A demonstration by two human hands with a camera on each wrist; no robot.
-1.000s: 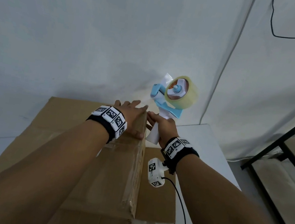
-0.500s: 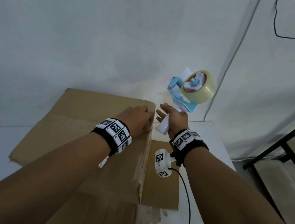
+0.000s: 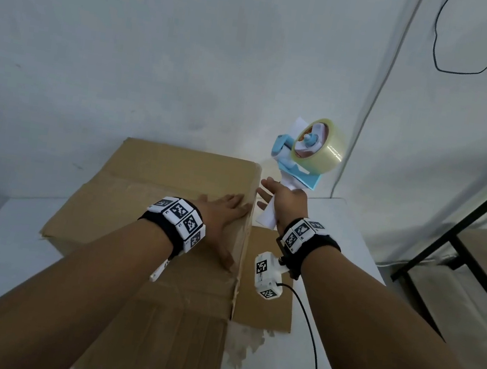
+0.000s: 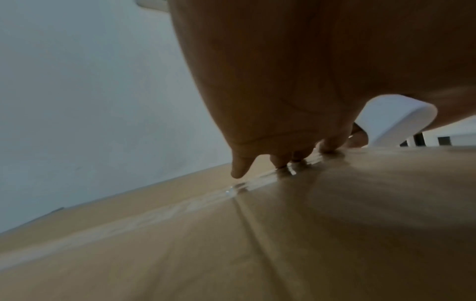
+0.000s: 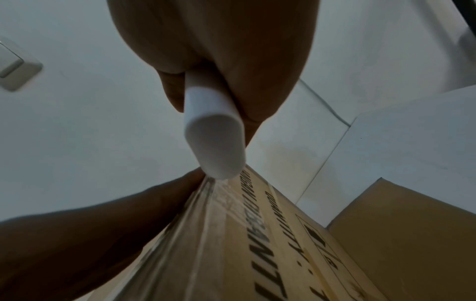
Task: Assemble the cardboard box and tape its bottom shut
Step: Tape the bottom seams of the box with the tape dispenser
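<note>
A brown cardboard box stands on the white table. My left hand lies flat on its top by the right edge, fingers straight, and the fingertips press on a clear tape strip. My right hand grips the white handle of a blue tape dispenser, held in the air just past the box's far right corner. Its roll of clear tape points up. The printed box side shows below the handle.
An open flap lies flat on the table to the right of the box. A black metal shelf frame stands at the right. A cable runs down the wall. The wrist camera's cord trails over the table.
My left hand has slid back toward me along the box's right edge. My right hand has carried the dispenser up and to the right, away from the box's far end.
</note>
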